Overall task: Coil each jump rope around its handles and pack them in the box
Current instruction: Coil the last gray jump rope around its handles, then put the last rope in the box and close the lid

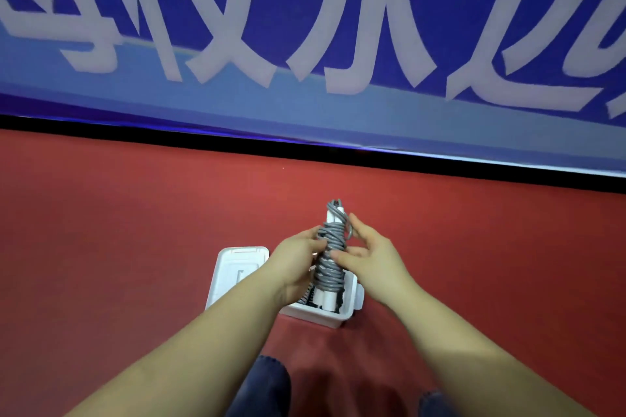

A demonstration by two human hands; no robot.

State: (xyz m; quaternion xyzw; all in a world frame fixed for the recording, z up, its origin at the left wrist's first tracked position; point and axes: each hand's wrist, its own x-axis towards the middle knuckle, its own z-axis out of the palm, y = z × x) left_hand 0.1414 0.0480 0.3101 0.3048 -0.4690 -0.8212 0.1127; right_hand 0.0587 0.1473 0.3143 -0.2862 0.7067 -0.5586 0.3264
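A jump rope (330, 247) with white handles and grey cord coiled round them stands upright above a white box (318, 315) on the red floor. My left hand (294, 261) grips the coiled bundle from its left side. My right hand (369, 254) touches the bundle's right side with fairly straight fingers, the thumb against the coils. A short loop of grey cord sticks out near my right fingertips. Something dark lies inside the box, mostly hidden by my left hand and the bundle.
The white box lid (237, 271) lies on the floor just left of the box. A blue banner (305, 44) with large white characters covers the wall beyond. My knees in dark trousers (267, 386) are at the bottom edge.
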